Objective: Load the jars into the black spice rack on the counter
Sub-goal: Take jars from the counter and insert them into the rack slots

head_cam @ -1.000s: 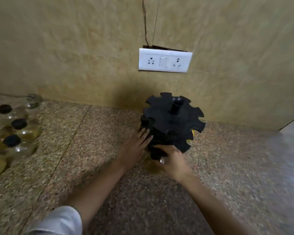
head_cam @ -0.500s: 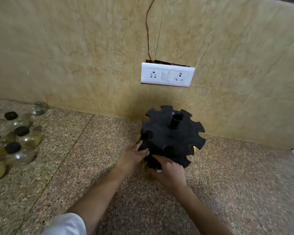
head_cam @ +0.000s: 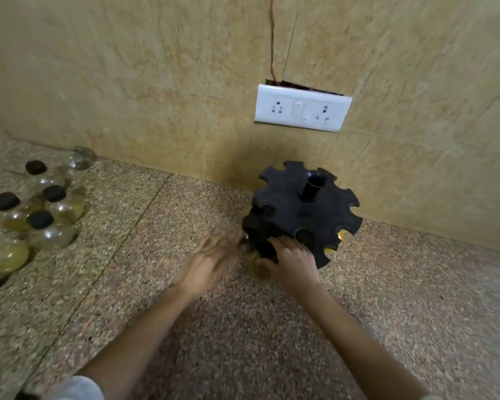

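Speckled granite counter (head_cam: 243, 342) runs beneath a beige marble-look wall (head_cam: 127, 82) as a person loads a spice rack. Well to the left of both hands, a cluster of round clear glass jars with black lids (head_cam: 45, 223) stands upright on the counter, long axes vertical, some tinted yellow.

Nearer the middle, the left hand (head_cam: 211, 261) is motion-blurred. Its fingers (head_cam: 228, 241) look loosely spread and hold nothing that shows, their tips just short of the rack's left edge.

Just right of them, the right hand (head_cam: 296, 262) sits against the near side of the black plastic carousel spice rack (head_cam: 303, 215). Its fingers (head_cam: 283, 245) curl over the lower tier and the thumb wraps an amber-tinted glass jar (head_cam: 257, 272), which is mostly hidden under the hand and apparently being seated in a slot. Whether it is fully home cannot be told.

Beyond the right fingers, yellow glints through two notches at the rack's far right, suggesting jars already loaded there. Above, a white switch-and-socket plate (head_cam: 302, 108) sits on the wall, with thin wires (head_cam: 272, 39) rising from it.

The coming move likely turns on the unloaded jars. They lie left of both hands, and the left hand is clearly the nearer, free to reach for the next one.
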